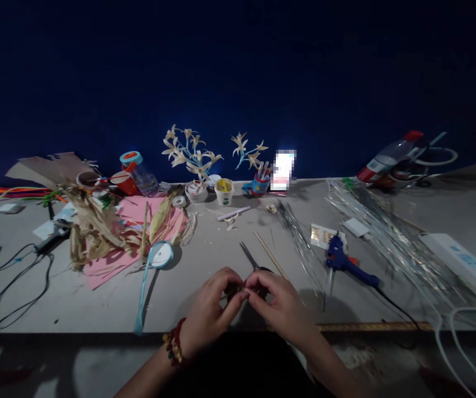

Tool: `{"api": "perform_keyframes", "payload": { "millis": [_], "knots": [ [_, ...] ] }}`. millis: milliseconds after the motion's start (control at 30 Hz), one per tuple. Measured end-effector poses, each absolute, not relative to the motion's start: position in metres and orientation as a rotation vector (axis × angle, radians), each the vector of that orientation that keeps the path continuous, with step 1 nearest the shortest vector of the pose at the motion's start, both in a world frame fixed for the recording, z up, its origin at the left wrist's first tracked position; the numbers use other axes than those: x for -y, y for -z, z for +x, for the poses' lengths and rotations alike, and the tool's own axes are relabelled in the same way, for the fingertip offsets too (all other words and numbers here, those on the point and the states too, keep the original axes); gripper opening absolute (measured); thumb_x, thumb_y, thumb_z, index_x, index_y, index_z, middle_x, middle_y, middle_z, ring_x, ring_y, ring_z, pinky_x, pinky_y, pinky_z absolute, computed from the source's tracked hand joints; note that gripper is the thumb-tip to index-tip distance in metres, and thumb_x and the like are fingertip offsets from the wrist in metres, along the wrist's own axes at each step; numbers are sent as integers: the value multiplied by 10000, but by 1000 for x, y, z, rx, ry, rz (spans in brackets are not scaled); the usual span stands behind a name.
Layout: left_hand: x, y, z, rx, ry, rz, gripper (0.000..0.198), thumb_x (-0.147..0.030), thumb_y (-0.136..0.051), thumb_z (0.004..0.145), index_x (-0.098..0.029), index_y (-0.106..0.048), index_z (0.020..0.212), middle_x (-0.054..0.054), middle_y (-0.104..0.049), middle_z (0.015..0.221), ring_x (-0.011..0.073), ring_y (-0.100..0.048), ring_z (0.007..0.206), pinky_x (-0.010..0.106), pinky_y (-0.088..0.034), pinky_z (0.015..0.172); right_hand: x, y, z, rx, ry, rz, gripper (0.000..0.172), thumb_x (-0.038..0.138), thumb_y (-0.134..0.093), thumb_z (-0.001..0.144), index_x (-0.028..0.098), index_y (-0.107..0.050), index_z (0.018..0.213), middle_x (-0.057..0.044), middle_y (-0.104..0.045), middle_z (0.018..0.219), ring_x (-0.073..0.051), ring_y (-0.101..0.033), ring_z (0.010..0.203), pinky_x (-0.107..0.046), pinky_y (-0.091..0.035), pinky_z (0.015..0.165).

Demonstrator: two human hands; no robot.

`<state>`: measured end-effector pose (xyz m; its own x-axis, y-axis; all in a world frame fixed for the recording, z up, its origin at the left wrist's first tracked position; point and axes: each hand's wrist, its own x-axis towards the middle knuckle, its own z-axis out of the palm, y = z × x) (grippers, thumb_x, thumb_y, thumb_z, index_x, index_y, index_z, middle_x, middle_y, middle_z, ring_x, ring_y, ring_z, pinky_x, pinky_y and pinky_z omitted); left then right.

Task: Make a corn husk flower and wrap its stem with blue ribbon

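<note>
My left hand (216,301), with a beaded bracelet (174,342) at the wrist, is closed in a pinch above the table's front part. Fingertip to fingertip with it, my right hand (277,301) pinches too. Whatever lies between the fingers is small and mostly hidden, so its kind cannot be made out. Just beyond my right hand lie dark scissors (249,256), their handles partly covered by the fingers. A thin wooden stick (271,255) rests at a slant to the right of the scissors.
Right: a blue glue gun (345,262), wires (299,237), a power strip (464,262). Left: dried corn husks (97,226) on pink paper (132,210), a blue ribbon roll (161,255), black cables (22,265). Behind: husk flowers (192,149), a small tub (224,193), a lit phone (283,168).
</note>
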<state>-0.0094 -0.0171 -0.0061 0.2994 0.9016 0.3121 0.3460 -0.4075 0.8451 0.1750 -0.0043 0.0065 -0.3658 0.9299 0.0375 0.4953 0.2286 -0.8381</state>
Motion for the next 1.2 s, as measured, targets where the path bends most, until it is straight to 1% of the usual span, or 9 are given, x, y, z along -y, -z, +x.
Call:
{"api": "perform_keyframes", "payload": {
  "millis": [167,333,400,600,733,967,1200],
  "knots": [
    [17,6,-10,-1106,-1080,1791,48,-165,-586,914,-189,-589,956,27,-621,850,142,-573,747,243,-472,675,3,-10,176,1997,-1034,-1284,75,229,-578,916,220,-613,851,-7,-656,814,-178,-601,774,-263,-435,681],
    [17,6,-10,-1025,-1163,1887,206,-54,-542,885,-188,-628,1016,49,-648,880,163,-604,821,273,-480,733,2,-8,177,2025,-1014,-1280,62,206,-570,910,220,-608,864,-2,-644,818,-173,-595,773,-264,-427,689],
    [17,6,-9,-1028,-1188,1918,227,-39,-538,879,-187,-630,1025,54,-649,882,166,-608,829,280,-484,741,3,-7,177,2018,-1007,-1288,66,193,-569,905,219,-608,858,0,-641,809,-171,-595,767,-264,-424,686],
    [16,9,-9,-1130,-1177,1892,108,-88,-582,882,-185,-614,918,36,-637,823,158,-604,773,268,-478,701,3,-8,178,1980,-993,-1257,82,222,-570,928,216,-612,857,4,-643,794,-161,-604,758,-261,-430,693],
    [16,10,-10,-1181,-1180,1909,76,-118,-589,884,-188,-612,905,36,-641,814,159,-613,760,265,-484,685,1,-11,179,1997,-990,-1230,92,226,-574,929,218,-624,852,4,-650,791,-160,-606,751,-262,-436,688],
    [18,8,-11,-1208,-1235,1913,66,-128,-580,899,-191,-599,900,35,-637,803,158,-618,757,266,-493,685,1,-15,178,2001,-982,-1217,120,242,-558,936,217,-623,838,-4,-645,781,-163,-600,741,-265,-442,677],
    [21,7,-12,-1241,-1256,1883,73,-120,-599,887,-192,-587,888,21,-627,798,138,-596,727,238,-480,654,2,-16,181,1988,-958,-1232,123,237,-552,935,214,-613,830,-3,-638,772,-160,-601,727,-269,-441,679]
  ]
}}
